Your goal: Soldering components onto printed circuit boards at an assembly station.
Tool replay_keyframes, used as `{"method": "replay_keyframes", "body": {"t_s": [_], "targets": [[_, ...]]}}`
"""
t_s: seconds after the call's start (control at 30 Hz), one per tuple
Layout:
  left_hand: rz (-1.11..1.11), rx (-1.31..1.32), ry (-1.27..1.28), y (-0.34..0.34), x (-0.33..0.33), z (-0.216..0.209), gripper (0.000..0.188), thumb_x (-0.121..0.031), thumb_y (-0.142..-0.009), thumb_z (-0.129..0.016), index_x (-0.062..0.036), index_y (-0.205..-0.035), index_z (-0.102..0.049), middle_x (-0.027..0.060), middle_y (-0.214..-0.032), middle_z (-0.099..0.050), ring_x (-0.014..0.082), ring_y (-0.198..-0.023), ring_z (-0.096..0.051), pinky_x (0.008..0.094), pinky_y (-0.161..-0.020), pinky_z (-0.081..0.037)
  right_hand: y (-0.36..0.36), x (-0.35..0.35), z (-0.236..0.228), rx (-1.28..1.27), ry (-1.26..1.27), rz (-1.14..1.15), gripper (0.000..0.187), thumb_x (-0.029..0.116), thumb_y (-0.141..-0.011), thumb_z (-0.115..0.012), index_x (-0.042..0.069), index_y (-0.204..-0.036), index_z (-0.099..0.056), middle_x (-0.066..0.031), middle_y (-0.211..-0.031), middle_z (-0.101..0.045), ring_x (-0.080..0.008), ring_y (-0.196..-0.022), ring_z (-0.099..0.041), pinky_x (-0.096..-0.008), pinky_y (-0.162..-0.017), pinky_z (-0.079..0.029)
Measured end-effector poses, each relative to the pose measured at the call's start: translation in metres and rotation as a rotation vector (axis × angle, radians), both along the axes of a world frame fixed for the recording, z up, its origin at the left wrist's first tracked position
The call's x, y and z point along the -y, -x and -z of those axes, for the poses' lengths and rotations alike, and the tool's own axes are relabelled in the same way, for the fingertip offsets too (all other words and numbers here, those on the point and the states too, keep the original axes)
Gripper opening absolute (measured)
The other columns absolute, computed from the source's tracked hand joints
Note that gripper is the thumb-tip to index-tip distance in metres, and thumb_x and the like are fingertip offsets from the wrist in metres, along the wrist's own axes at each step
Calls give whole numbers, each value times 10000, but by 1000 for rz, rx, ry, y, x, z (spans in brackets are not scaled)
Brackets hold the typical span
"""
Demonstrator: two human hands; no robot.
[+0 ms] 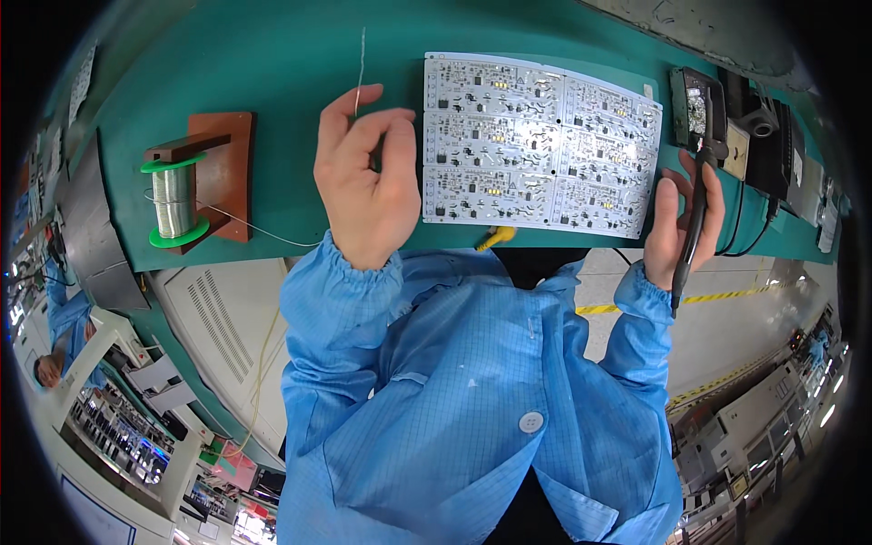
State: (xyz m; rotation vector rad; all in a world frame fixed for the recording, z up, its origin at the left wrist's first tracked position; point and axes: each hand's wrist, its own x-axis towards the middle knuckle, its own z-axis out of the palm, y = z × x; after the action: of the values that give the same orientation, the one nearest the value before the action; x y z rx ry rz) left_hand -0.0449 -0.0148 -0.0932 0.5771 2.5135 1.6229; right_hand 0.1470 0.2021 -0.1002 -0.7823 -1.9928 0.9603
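Between the fingers of my left hand is a thin solder wire, its free end pointing away from me. This hand is just left of a white panel of circuit boards, which lies flat and carries many small parts. At the panel's right edge my right hand is closed round the black handle of a soldering iron. The iron's front end points away from me, at the tip cleaner; whether the tip touches it I cannot tell.
On the left, a spool of solder with green flanges sits on a reddish-brown stand. A black box with cables stands at the far right of the green mat. A yellow object is at the near edge.
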Motion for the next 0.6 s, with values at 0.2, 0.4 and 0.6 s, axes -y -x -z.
{"method": "replay_keyframes", "body": {"t_s": [0.2, 0.4, 0.6], "targets": [[131, -204, 118, -10, 3, 2, 161, -89, -752, -689, 14, -868, -649, 217, -1230, -493, 272, -964, -510, 358, -799, -435, 8, 8, 0, -8, 75, -29, 531, -25, -767, -694, -15, -1247, -466, -214, -1147, -598, -199, -865, -626, -298, -762, -510], [61, -401, 62, -38, 0, -33, 356, -82, -683, -761, -16, -986, -585, 269, -1260, -451, 359, -1156, -450, 417, -881, -420, 8, 17, -10, -184, 47, 71, 601, -60, -760, -679, 19, -1295, -417, -241, -1218, -546, -241, -989, -603, -321, -805, -511], [287, -484, -393, -25, 20, -15, 406, -42, -793, -677, -40, -1102, -414, 238, -1198, -475, 320, -1018, -593, 428, -900, -501, 6, 24, -13, -516, 79, -145, 664, 123, -800, -706, 41, -1344, -336, -302, -1279, -473, -325, -1069, -581, -425, -903, -477]]}}
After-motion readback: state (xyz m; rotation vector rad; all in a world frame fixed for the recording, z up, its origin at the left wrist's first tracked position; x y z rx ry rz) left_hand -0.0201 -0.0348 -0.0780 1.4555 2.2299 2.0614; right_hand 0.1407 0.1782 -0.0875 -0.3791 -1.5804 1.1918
